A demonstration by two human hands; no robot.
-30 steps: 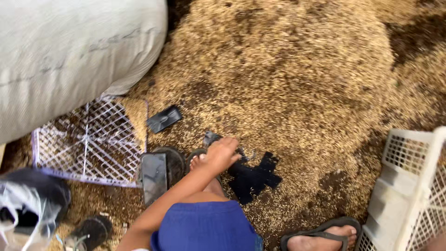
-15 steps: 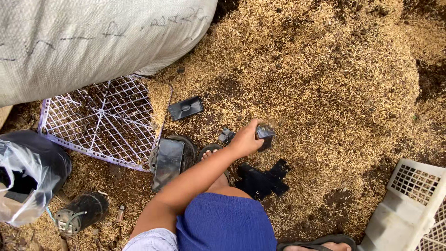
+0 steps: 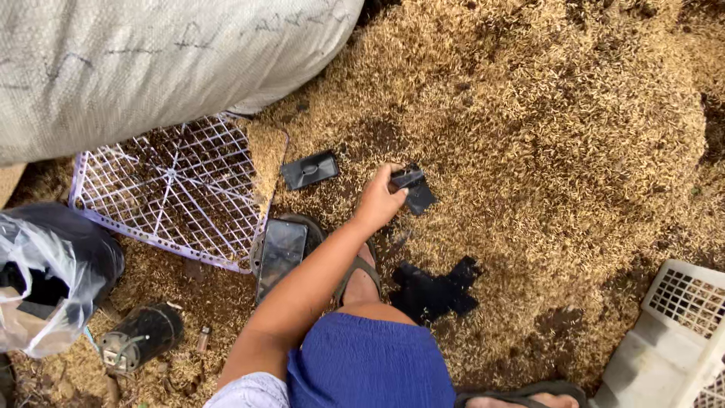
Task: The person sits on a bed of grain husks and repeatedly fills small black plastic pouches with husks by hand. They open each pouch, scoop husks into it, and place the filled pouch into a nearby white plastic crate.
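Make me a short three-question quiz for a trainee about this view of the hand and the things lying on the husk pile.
1. True or false: the left hand grips a small black plastic piece.
2. Which lies beside the lilac plastic mesh basket? A) a red bucket B) a flat black plastic tray C) a metal spoon
3. Fill in: the dark smartphone leans against the person's ____.

Key: 1 true. 2 B. 3 sandal. The phone rests between the basket and the sandalled foot, on the heap of tan rice husk.
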